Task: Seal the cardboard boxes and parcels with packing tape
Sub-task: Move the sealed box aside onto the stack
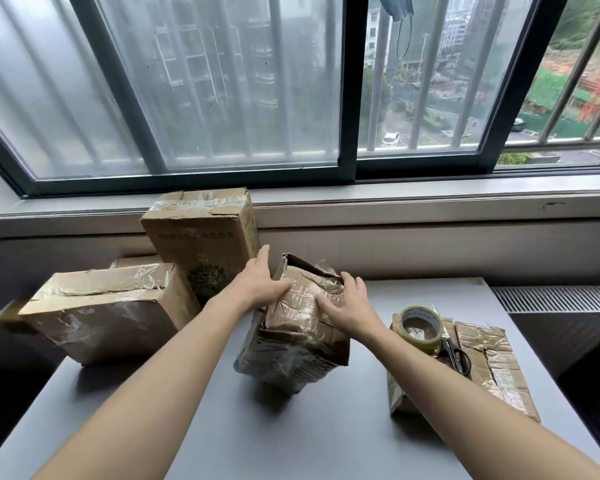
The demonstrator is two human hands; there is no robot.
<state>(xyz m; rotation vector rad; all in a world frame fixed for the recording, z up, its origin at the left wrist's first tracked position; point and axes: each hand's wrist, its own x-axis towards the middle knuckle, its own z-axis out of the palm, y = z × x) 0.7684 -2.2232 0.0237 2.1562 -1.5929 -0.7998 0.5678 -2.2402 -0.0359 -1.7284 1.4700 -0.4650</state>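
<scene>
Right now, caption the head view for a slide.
Left hand grips and right hand presses a worn, tilted box; tape roll and scissors lie on a nearby parcel.

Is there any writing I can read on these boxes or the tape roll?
Nothing reads clearly.
Upright box: a row of printed characters, too blurred.
Held box: printed lines on its side, too blurred.
Tape roll: print on its core, too small.
</scene>
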